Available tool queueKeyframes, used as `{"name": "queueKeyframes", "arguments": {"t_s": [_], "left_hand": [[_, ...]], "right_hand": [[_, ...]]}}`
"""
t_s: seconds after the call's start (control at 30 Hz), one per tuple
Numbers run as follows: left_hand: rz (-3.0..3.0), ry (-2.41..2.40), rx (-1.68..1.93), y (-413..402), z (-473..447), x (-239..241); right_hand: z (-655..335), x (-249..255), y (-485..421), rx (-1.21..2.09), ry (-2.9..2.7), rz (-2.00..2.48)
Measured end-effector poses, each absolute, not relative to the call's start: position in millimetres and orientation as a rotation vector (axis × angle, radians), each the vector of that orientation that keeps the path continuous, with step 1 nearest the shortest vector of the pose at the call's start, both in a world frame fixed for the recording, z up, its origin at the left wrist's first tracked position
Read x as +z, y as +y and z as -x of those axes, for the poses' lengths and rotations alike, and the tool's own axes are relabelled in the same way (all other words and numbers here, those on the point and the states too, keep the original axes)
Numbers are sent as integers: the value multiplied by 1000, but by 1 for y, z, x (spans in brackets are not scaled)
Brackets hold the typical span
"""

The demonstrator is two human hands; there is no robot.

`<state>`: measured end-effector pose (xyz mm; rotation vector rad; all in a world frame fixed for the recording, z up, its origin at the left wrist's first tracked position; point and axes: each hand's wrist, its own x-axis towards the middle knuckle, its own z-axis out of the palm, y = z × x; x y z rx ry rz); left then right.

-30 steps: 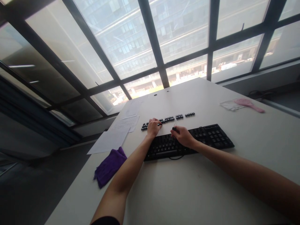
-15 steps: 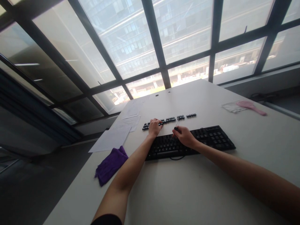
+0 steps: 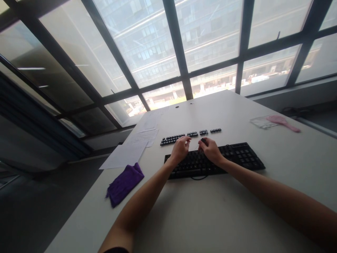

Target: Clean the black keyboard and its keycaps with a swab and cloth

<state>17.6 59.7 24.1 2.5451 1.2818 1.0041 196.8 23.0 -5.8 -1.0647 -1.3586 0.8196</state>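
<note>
The black keyboard (image 3: 244, 156) lies across the white table. Over its upper middle, my right hand (image 3: 211, 150) is closed on a keycap puller (image 3: 203, 141) with a dark handle and thin wire loops. Whether a keycap sits in the wires is too small to tell. My left hand (image 3: 181, 149) hovers above the keyboard's left part, fingers curved and slightly apart, with nothing visible between them. Beyond the hands, loose black keycaps (image 3: 171, 140) are laid out in a broken row. The hands hide part of the keyboard.
To the left lie a folded purple cloth (image 3: 125, 184) and several white paper sheets (image 3: 125, 154). At the right are a pink paddle-shaped object with a handle (image 3: 283, 123) and a clear plastic bag (image 3: 259, 122). Large windows (image 3: 210, 38) stand beyond the table (image 3: 184, 214).
My left hand has left the keycap row and come right and nearer, towards my right hand. My right hand has lifted slightly with the puller, up and to the right.
</note>
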Motion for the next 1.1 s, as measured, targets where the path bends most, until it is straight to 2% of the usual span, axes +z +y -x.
{"name": "queueKeyframes", "arguments": {"t_s": [0.23,0.53,0.8,1.1], "left_hand": [[-2388,1143,1052,10,-31,10],[-2361,1159,982,8,-31,4],[-2384,1117,923,5,-31,8],[-2330,1149,819,4,-28,7]], "right_hand": [[-208,0,23,734,-1691,1073],[-209,-3,17,610,-1976,1042],[-209,5,2,231,-2247,1052],[-205,-8,8,566,-1876,1104]]}}
